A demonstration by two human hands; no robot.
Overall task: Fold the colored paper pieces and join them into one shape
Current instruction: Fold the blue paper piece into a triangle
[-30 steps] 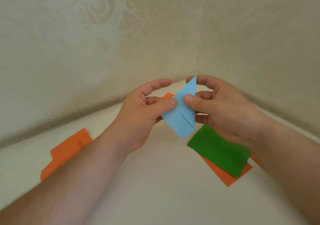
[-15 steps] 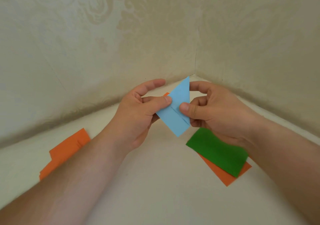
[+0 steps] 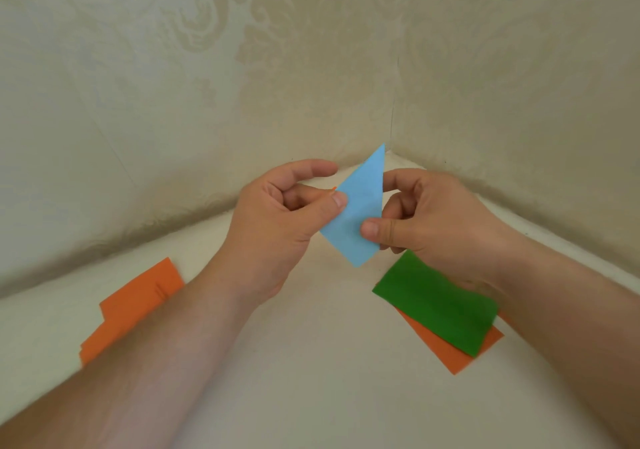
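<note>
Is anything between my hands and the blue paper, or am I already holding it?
Nothing is in the way. The left hand and the right hand both pinch the folded blue paper, held up above the table.

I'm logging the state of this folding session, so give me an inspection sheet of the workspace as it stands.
Surface: pale tabletop in a corner.
Job's things: folded blue paper held in the air by both hands; green paper lying on an orange sheet; orange stack at left, partly under the forearm.
Clutter: nothing seen.
Grippers: left hand pinches the blue paper's left edge; right hand pinches its right side.
Cables: nothing seen.
Surroundings: patterned wallpaper on both walls.
</note>
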